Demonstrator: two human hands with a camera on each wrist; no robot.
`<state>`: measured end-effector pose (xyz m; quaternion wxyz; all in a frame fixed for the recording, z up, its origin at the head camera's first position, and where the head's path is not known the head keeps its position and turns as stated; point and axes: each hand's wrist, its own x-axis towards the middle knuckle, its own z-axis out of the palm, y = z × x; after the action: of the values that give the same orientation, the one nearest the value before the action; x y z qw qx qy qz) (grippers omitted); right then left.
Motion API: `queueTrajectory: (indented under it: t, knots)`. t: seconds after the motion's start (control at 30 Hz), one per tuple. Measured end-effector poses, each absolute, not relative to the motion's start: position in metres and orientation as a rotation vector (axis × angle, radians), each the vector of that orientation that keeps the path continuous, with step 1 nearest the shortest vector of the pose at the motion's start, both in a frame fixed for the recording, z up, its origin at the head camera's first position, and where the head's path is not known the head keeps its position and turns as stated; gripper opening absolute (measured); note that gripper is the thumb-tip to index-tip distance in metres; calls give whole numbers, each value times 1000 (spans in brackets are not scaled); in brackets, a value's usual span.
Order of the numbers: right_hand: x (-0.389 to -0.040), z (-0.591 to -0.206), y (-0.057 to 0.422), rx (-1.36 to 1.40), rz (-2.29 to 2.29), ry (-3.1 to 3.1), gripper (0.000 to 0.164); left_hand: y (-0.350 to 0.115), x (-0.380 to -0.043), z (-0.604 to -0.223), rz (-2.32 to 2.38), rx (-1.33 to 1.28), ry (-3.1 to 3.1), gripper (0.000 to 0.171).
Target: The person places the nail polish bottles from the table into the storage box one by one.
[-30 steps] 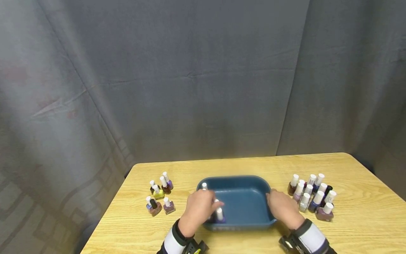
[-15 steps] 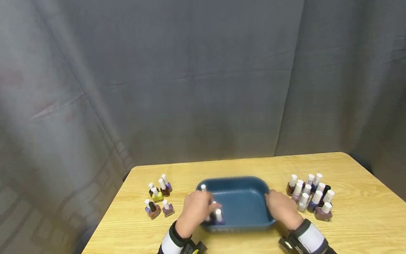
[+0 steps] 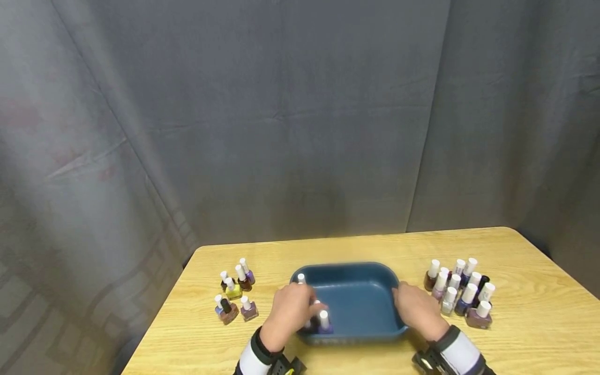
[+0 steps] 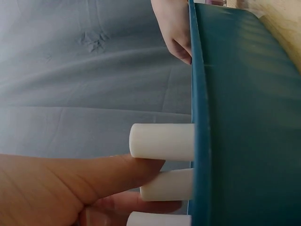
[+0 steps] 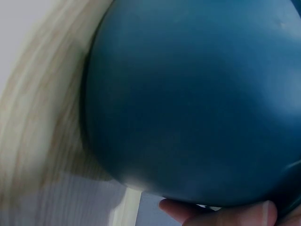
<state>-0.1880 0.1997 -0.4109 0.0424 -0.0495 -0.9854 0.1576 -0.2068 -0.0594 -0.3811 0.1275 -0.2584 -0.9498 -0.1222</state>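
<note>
Head view: my left hand [image 3: 290, 312] has settled, fingers touching nail polish bottles [image 3: 321, 319] inside the blue tub [image 3: 370, 271]; my right hand [image 3: 414, 307] keeps gripping its rim.

Both bare hands at the lower frame edge wear white wrist cuffs [image 3: 461, 351] with black camera straps [image 3: 276, 362].

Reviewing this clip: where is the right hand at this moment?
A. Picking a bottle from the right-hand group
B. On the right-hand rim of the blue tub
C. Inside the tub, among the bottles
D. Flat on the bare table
B: in the head view the right hand sits against the right rim of the blue tub, apart from the nail polish bottles standing further right on the table.
</note>
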Motion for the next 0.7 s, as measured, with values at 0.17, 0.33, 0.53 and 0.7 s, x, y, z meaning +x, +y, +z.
queueTrajectory:
  t: [0.17,0.33,0.53,0.7]
  knots:
    - [-188,-410,199,-160,487,-3020,23,-60,-207,-381,-357,-750,-2764,33]
    - [-188,-409,198,-167,486,-3032,24,-59,-207,-381,-387,-758,-2777,26]
    - [-189,-410,199,-176,486,-3042,25,-59,-207,-380,-424,-784,-2799,19]
    - [-189,-411,199,-182,488,-3040,24,-59,-206,-378,-456,-802,-2835,18]
